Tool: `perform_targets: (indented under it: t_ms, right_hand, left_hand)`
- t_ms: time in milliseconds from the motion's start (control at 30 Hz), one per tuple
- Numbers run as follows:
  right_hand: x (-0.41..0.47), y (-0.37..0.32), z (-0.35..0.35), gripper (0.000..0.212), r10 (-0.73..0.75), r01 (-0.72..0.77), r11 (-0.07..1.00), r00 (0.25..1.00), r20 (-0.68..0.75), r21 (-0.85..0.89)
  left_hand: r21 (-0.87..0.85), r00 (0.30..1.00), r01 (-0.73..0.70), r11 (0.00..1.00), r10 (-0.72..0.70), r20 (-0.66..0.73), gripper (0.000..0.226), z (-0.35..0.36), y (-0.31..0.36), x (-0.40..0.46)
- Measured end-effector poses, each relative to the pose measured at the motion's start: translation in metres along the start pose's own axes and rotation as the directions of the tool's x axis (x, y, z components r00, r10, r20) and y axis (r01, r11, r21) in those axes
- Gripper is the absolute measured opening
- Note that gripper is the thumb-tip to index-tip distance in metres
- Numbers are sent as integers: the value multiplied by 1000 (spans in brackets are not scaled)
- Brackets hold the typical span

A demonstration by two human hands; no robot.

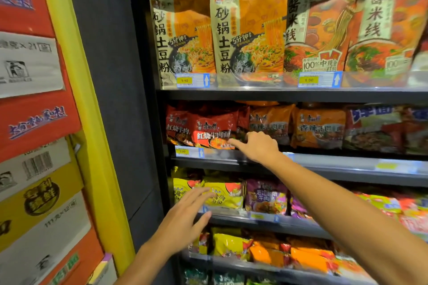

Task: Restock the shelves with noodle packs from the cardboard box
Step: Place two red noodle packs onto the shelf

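A dark shelf unit (278,95) holds rows of noodle packs. On the second shelf a red noodle pack (212,127) stands at the front left; my right hand (259,146) reaches to it, index finger touching its lower right corner, holding nothing. One shelf down sits a yellow noodle pack (228,194). My left hand (185,217) hovers in front of it with fingers spread and empty. The cardboard box I restock from is not clearly in view.
Tall orange pouches (245,32) fill the top shelf. Orange packs (317,127) and purple packs (266,196) sit to the right. Stacked printed cartons (34,122) and a yellow post (88,99) stand on the left. Lower shelves carry more packs (266,250).
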State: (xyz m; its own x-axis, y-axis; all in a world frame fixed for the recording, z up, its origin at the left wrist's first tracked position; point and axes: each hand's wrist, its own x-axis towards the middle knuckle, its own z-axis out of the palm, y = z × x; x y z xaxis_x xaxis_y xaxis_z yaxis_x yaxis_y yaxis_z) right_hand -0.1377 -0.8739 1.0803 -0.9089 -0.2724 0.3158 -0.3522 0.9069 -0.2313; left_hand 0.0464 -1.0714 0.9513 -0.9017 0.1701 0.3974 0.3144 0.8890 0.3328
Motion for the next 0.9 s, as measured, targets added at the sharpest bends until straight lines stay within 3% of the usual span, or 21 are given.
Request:
perform_targets:
  t_ms: [233,400,667,900]
  right_hand:
    - [-97,66,-8,68,-238,267,960,938,-251,88]
    - [-170,124,17,61,-294,304,953,926,-237,5]
    - [-285,222,25,69,-63,68,993,997,-47,97]
    - [-400,329,-6,69,121,-126,986,991,49,111]
  left_hand:
    - [-29,998,-44,999,45,53,54,33,4,22]
    - [-34,979,-128,991,132,158,54,66,37,37]
    - [1,917,-292,956,280,283,79,119,123,45]
    - [28,857,-400,916,363,365,90,179,254,35]
